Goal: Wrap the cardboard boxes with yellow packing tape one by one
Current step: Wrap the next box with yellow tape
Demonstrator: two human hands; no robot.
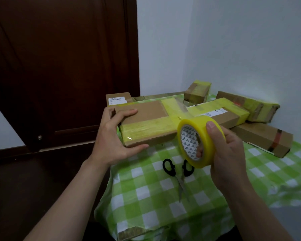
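On the bench (163,206), at its far left, the left hand (115,138) grips the left end of a box (146,119), thumb against the near side and fingers over the top. The box lies flat, with yellow tape along its near edge and across its middle. The right hand (228,153) grasps the tape roll (193,123), thumb on the outer band and fingers through the core, just beside the box's near right corner. Scissors (179,171) lie near of the box, blades pointing near. Other boxes (228,119) lie far right, several showing yellow tape.
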